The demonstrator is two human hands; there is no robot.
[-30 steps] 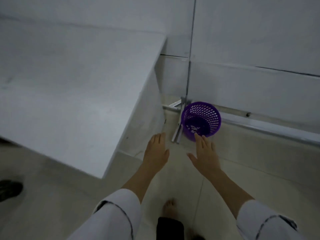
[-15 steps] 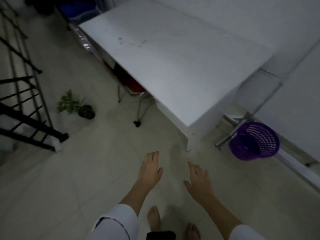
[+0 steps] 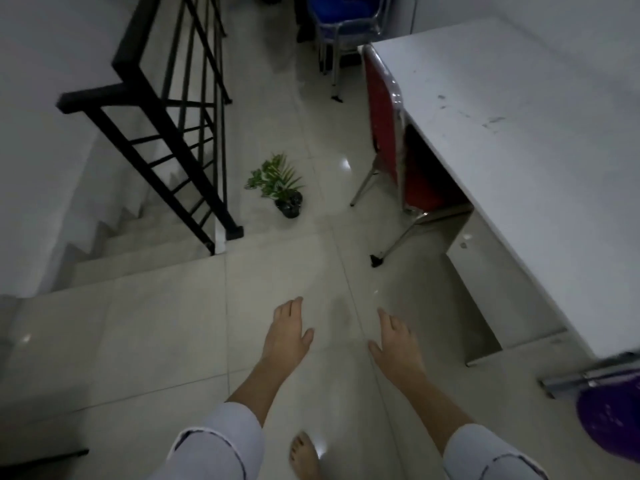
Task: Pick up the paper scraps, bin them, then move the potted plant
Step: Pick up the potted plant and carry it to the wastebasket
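Note:
A small potted plant (image 3: pixel 282 188) with green leaves in a black pot stands on the pale floor tiles, ahead of me beside the foot of the stair railing. The purple plastic basket (image 3: pixel 609 424) shows only partly at the right edge, behind my right arm. My left hand (image 3: pixel 287 336) and my right hand (image 3: pixel 398 342) are both held out palm down over the floor, fingers apart, holding nothing. Both are well short of the plant. No paper scraps are visible on the floor.
A black metal railing (image 3: pixel 166 133) guards a staircase (image 3: pixel 131 244) going down at the left. A white table (image 3: pixel 512 161) fills the right side, with a red chair (image 3: pixel 391 133) tucked under it and a blue chair (image 3: pixel 339 19) farther back. My bare foot (image 3: pixel 304 455) is below.
My view has swung left, away from the purple basket toward the stairs and the plant. The basket slid to the right edge. Both hands stayed empty and spread.

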